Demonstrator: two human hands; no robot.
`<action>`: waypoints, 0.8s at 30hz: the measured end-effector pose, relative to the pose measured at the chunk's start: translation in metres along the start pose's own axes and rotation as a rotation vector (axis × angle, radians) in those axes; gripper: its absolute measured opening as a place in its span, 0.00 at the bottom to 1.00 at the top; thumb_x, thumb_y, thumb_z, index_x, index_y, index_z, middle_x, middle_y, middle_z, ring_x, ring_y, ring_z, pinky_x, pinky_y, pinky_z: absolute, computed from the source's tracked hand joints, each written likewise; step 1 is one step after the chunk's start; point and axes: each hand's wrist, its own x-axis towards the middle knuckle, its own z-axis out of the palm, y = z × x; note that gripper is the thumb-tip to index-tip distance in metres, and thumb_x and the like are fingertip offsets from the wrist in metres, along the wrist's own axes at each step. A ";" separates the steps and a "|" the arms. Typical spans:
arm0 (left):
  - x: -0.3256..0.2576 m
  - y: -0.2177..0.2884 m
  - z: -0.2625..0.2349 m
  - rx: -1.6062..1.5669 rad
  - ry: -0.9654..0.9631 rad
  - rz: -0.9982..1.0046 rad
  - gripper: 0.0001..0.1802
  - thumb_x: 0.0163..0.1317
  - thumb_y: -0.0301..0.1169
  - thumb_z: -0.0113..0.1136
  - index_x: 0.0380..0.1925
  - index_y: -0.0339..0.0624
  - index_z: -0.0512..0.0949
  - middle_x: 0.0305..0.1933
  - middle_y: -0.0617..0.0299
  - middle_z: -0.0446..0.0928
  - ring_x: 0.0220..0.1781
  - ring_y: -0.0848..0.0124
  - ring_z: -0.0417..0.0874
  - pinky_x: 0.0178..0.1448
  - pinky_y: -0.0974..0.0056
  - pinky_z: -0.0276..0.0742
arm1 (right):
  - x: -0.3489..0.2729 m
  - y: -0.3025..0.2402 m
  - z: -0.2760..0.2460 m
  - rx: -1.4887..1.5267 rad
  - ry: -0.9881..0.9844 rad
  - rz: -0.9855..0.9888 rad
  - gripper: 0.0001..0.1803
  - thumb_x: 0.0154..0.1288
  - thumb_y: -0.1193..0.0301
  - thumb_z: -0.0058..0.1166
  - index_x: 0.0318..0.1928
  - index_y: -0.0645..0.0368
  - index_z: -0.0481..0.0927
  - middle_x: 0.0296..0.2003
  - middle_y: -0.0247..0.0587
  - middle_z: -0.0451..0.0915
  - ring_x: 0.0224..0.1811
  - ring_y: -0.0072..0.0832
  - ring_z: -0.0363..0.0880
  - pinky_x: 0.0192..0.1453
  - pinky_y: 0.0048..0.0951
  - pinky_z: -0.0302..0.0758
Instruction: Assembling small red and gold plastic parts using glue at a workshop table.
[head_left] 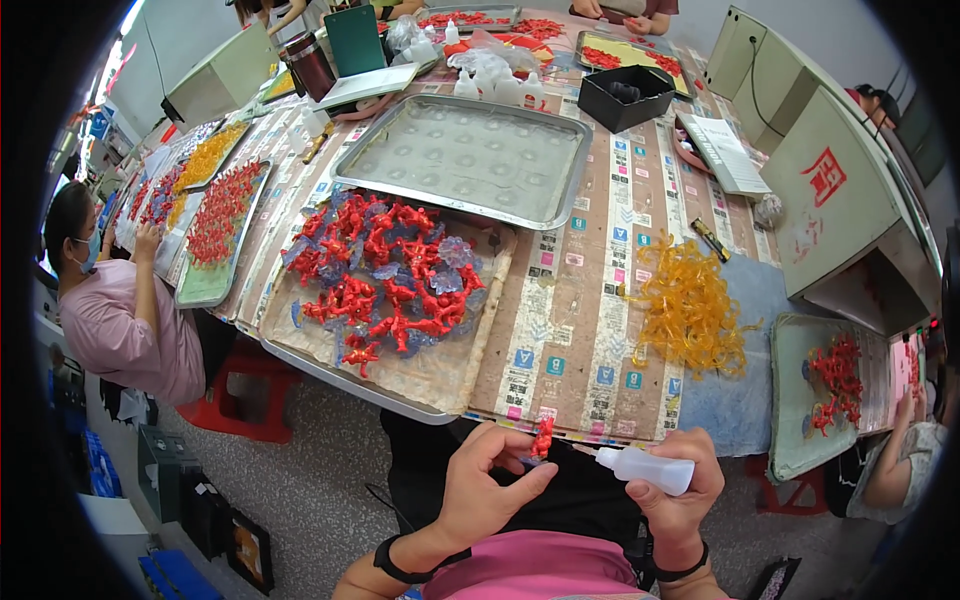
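My left hand (pixel 487 487) pinches a small red plastic figure (pixel 543 437) upright at the table's near edge, with a bluish translucent piece at its lower end, partly hidden by the fingers. My right hand (pixel 682 495) is closed around a white squeeze bottle (pixel 648 470), tilted so its thin nozzle points left toward the figure. A small gap shows between nozzle and figure. Just beyond my left hand, a heap of red figures and translucent purple flower-shaped pieces (pixel 455 252) lies on a cardboard-lined tray (pixel 480 365).
A shallow metal tray (pixel 460 165) overlaps the far side of the heap's tray. Translucent yellow pieces (pixel 690 305) lie to the right, partly on blue cloth (pixel 755 300). Farther back stand a black box (pixel 625 100) and white bottles (pixel 490 85). Co-workers sit left, right and at the far side.
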 end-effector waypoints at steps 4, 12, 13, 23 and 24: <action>0.003 0.011 0.003 0.472 0.112 0.224 0.17 0.42 0.27 0.74 0.33 0.39 0.77 0.29 0.65 0.71 0.28 0.76 0.72 0.32 0.73 0.70 | 0.000 -0.002 0.000 -0.040 -0.021 -0.032 0.21 0.45 0.63 0.75 0.35 0.59 0.79 0.27 0.35 0.77 0.27 0.26 0.72 0.33 0.27 0.67; 0.006 0.010 0.006 0.645 0.161 0.401 0.19 0.38 0.27 0.75 0.31 0.39 0.77 0.29 0.62 0.71 0.25 0.72 0.70 0.28 0.70 0.68 | 0.005 -0.006 0.000 -0.125 -0.068 -0.111 0.22 0.43 0.67 0.76 0.38 0.58 0.80 0.29 0.35 0.77 0.27 0.26 0.73 0.31 0.26 0.68; 0.006 0.011 0.007 0.661 0.161 0.420 0.19 0.38 0.27 0.75 0.31 0.39 0.77 0.29 0.61 0.71 0.25 0.71 0.71 0.28 0.69 0.68 | 0.006 -0.007 -0.001 -0.147 -0.084 -0.123 0.22 0.43 0.67 0.76 0.39 0.58 0.80 0.29 0.35 0.77 0.27 0.26 0.73 0.31 0.26 0.68; 0.003 0.016 0.010 0.671 0.127 0.374 0.17 0.41 0.27 0.72 0.32 0.39 0.76 0.31 0.57 0.70 0.34 0.59 0.74 0.37 0.59 0.72 | 0.006 -0.004 -0.003 -0.200 -0.139 -0.145 0.22 0.42 0.69 0.76 0.38 0.59 0.80 0.29 0.37 0.77 0.27 0.26 0.74 0.31 0.25 0.70; 0.003 0.014 0.010 0.672 0.127 0.374 0.17 0.41 0.27 0.72 0.32 0.39 0.76 0.31 0.57 0.70 0.34 0.59 0.74 0.37 0.59 0.72 | 0.006 -0.004 -0.003 -0.200 -0.139 -0.145 0.22 0.42 0.69 0.76 0.38 0.59 0.80 0.29 0.37 0.77 0.27 0.26 0.74 0.31 0.25 0.70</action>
